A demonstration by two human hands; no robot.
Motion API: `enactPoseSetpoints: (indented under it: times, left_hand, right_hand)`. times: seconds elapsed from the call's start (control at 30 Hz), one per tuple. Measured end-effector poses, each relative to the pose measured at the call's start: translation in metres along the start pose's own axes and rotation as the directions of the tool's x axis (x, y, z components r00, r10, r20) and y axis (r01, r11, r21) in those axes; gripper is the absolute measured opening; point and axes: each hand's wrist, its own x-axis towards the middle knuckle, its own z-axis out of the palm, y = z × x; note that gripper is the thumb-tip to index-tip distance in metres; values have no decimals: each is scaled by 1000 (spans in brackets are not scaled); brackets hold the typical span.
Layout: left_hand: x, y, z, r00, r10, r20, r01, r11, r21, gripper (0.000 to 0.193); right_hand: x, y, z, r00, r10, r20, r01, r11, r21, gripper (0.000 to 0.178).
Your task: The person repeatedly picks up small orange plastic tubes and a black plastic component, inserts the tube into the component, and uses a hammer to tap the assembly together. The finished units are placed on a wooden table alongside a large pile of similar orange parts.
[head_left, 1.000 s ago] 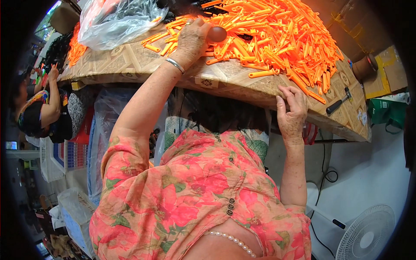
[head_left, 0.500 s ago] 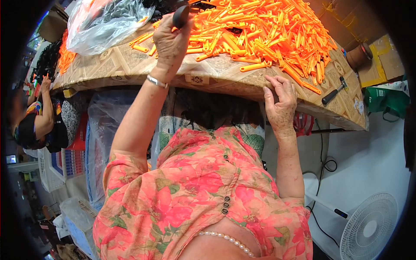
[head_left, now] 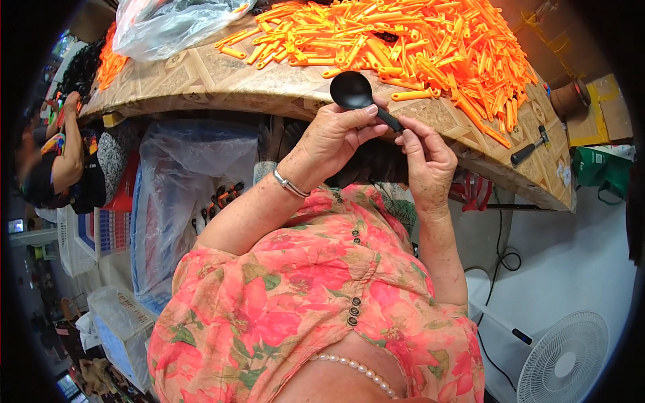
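A black ladle head (head_left: 351,90) with a round bowl and a short stem is held up in front of the table's near edge, its bowl to the upper left. My left hand (head_left: 336,138) is closed around the stem just below the bowl. At the stem's lower end, my right hand (head_left: 428,158) pinches it between thumb and fingers. Behind it lies a big heap of orange plastic handles (head_left: 463,60) on the table. One loose orange handle (head_left: 413,95) lies nearest the edge, just above my right hand.
A hammer (head_left: 531,145) with a black grip lies at the table's right corner. A clear plastic bag (head_left: 178,30) sits at the back left. Under the table stands a plastic-lined bin (head_left: 168,195). A white fan (head_left: 566,363) is at lower right; a co-worker's arm (head_left: 69,151) shows far left.
My left hand has come down and right from above the table, bringing the black ladle head. My right hand has left the table edge and now grips the stem's end.
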Motion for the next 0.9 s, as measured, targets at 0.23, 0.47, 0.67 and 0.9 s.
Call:
enactPoseSetpoints:
  times: [0.23,0.47,0.67,0.9]
  left_hand:
    - [-6,28,-14,827,-126,548,263,948,-179,69]
    - [-11,22,-15,762,-472,443,285,859,425,61]
    - [-9,13,-16,938,-294,186,224,919,324,36]
    - [-4,6,-25,990,-134,39,104,894,436,24]
  right_hand:
    - [7,-7,-22,993,-84,85,77,994,79,16]
    - [18,-19,-26,935,-124,333,181,972,-147,17]
    - [49,8,-24,910,-287,299,405,464,-788,43]
    - [34,18,-24,893,-338,297,420,393,-818,42]
